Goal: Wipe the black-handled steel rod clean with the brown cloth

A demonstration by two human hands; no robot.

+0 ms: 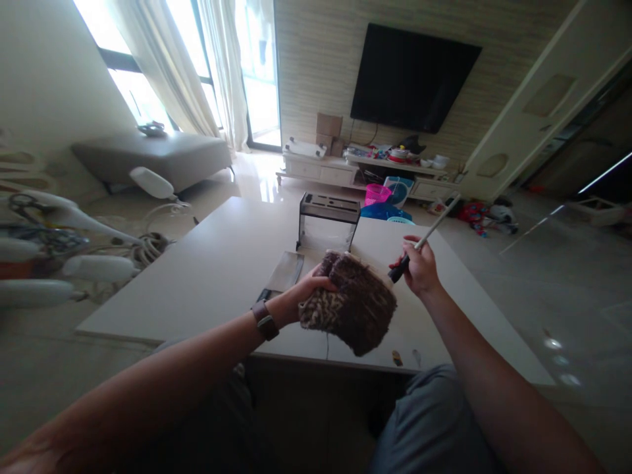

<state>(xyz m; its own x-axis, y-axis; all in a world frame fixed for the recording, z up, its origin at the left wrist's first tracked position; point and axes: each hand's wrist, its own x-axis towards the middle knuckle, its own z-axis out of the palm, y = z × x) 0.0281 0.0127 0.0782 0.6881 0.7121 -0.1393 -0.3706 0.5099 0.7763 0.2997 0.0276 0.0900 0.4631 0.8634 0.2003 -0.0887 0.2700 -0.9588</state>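
A shaggy brown piece (359, 306) is gripped by left-hand fingers (323, 283). A thin rod (439, 220) is clasped by right-hand fingers (413, 252).

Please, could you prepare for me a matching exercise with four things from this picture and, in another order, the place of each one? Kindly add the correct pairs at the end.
Things
1. brown shaggy piece
2. thin pole
3. television
4. dark-edged box

Places
A. mounted on the wall
B. gripped by the right hand
C. standing on the white table
D. held by the left hand

Correct pairs: 1-D, 2-B, 3-A, 4-C
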